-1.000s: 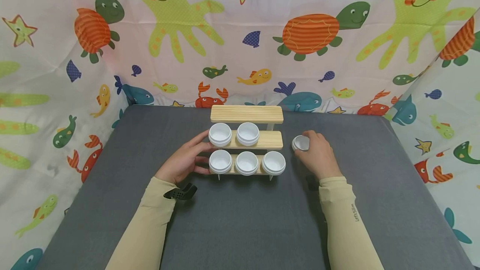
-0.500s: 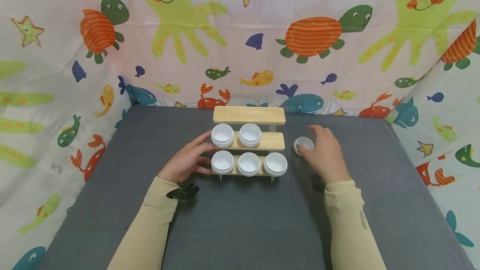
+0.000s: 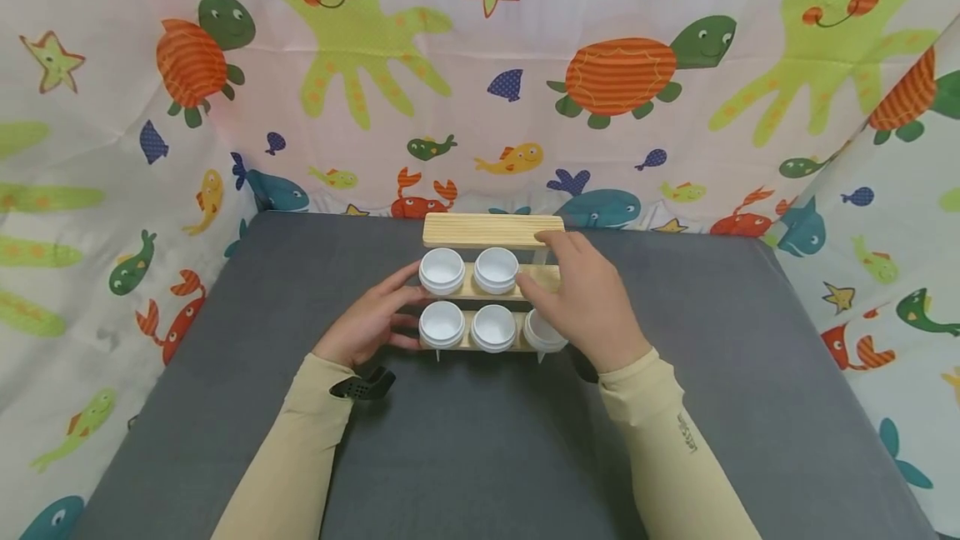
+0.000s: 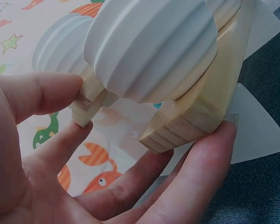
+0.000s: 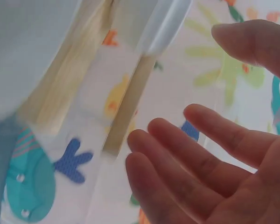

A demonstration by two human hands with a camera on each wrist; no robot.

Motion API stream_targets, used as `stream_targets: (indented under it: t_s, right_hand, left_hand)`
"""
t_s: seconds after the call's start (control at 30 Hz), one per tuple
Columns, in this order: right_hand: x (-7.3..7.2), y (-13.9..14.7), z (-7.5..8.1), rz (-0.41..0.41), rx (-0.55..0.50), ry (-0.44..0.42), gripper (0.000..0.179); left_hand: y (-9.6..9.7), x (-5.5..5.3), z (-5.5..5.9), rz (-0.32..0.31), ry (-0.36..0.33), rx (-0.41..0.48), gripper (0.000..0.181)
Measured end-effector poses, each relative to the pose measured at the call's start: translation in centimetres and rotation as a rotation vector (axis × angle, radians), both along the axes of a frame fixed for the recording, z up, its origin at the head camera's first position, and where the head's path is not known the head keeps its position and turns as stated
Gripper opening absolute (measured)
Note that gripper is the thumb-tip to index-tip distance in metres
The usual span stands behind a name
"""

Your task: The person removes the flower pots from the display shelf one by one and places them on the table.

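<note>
My left hand [image 3: 372, 319] holds the left end of a three-tier wooden stand [image 3: 491, 230]. Its thumb and index finger pinch one plank end [image 4: 89, 99], while other fingers touch the lower plank [image 4: 186, 123]. Two white ribbed pots stand on the middle tier, the nearer to my right hand being one pot [image 3: 496, 270]. Three more fill the front tier, including a front-left pot [image 3: 442, 324]. My right hand [image 3: 588, 298] hovers over the stand's right side, thumb and fingers apart around nothing. It partly hides the front-right pot [image 3: 545, 332].
The stand is on a grey-covered table [image 3: 465, 440]. Behind and beside it hangs a white curtain [image 3: 480, 48] printed with sea animals. The top tier bears no pot. The table spot just right of the stand is hidden by my right hand.
My right hand let go of a single pot on the table right of the stand, then moved left over the stand. That pot is now out of sight. My left hand stayed put.
</note>
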State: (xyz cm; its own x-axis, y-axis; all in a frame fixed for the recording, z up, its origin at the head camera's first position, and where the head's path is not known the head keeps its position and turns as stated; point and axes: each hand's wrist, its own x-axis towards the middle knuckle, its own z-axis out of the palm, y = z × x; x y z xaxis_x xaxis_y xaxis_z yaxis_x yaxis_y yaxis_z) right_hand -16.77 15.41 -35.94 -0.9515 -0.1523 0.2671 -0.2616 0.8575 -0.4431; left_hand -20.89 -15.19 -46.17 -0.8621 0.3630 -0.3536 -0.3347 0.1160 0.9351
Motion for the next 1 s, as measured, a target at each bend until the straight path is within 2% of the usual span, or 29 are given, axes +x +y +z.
stream_targets:
  t_s: [0.1,0.3,0.57,1.0]
  right_hand:
    - [-0.1,-1.6,0.2,0.024,0.031,-0.03,0.067]
    - [-0.6,-3.3,-0.2,0.057,0.069,-0.027,0.064]
    - [-1.0,-4.2,-0.7,0.036,0.098,-0.061,0.066]
    - [-1.1,-4.6,-0.8,0.05,0.095,-0.082,0.067]
  left_hand:
    - [-0.1,0.0,-0.1,0.003,-0.002,0.001,0.065]
    - [-0.1,-0.1,-0.1,-0.002,0.001,-0.001,0.066]
    - [-0.2,-0.1,-0.2,-0.003,0.006,0.002,0.065]
    - [-0.2,-0.2,-0.1,-0.007,0.001,-0.007,0.065]
